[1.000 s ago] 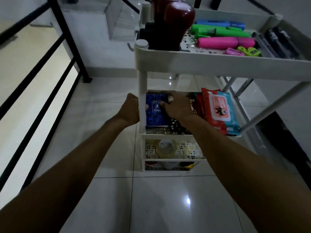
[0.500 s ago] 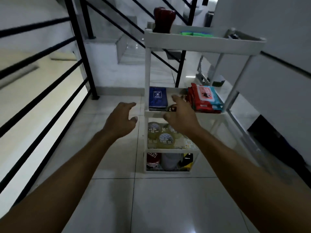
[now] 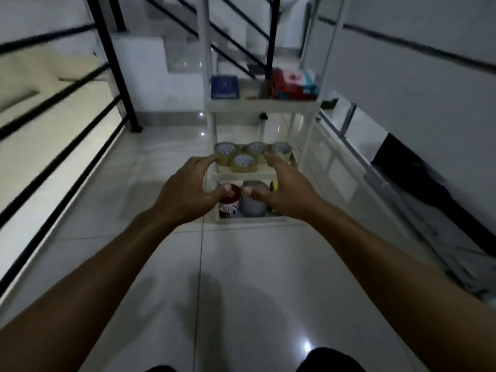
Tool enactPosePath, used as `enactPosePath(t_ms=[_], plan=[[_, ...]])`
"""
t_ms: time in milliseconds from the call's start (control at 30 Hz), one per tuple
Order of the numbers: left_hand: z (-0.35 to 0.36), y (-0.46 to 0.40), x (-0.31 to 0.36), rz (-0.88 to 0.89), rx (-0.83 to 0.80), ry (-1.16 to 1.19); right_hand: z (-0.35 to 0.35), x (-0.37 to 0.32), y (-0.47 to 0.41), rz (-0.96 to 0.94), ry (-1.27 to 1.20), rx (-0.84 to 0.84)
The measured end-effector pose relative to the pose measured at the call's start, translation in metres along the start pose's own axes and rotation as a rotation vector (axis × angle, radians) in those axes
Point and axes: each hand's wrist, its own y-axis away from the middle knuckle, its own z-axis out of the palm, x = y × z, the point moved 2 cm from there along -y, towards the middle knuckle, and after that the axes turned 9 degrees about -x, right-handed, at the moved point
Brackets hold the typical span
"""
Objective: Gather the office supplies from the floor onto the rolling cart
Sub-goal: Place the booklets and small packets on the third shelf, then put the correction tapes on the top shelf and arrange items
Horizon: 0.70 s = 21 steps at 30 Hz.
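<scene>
A white rolling cart (image 3: 261, 104) stands ahead on the tiled floor. One shelf carries a blue box (image 3: 225, 87) and red and blue wipe packs (image 3: 294, 85). The shelf below holds several clear tape rolls (image 3: 243, 162). At the bottom stand a red-lidded can (image 3: 229, 204) and a grey container (image 3: 253, 204). My left hand (image 3: 188, 193) and my right hand (image 3: 288, 189) hover in front of the lower shelves, fingers spread and relaxed, holding nothing. The cart's top tier is out of frame.
A black stair railing (image 3: 115, 63) runs along the left, with stairs behind the cart. A white wall (image 3: 416, 84) with a dark stripe closes the right side. Glossy floor tiles (image 3: 241, 291) stretch between me and the cart.
Both hands have let go of the blue box on the shelf and drawn back and down. The view has backed away from the cart and dropped lower.
</scene>
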Motion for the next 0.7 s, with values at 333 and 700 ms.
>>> enactPosePath(t_ms=[333, 700], plan=[[0.186, 0.120, -0.051, -0.077, -0.283, 0.096, 0.136, 0.138, 0.138, 0.151, 0.162, -0.260], [0.293, 0.250, -0.084, -0.189, -0.646, -0.012, 0.216, 0.195, 0.282, 0.248, 0.065, -0.418]])
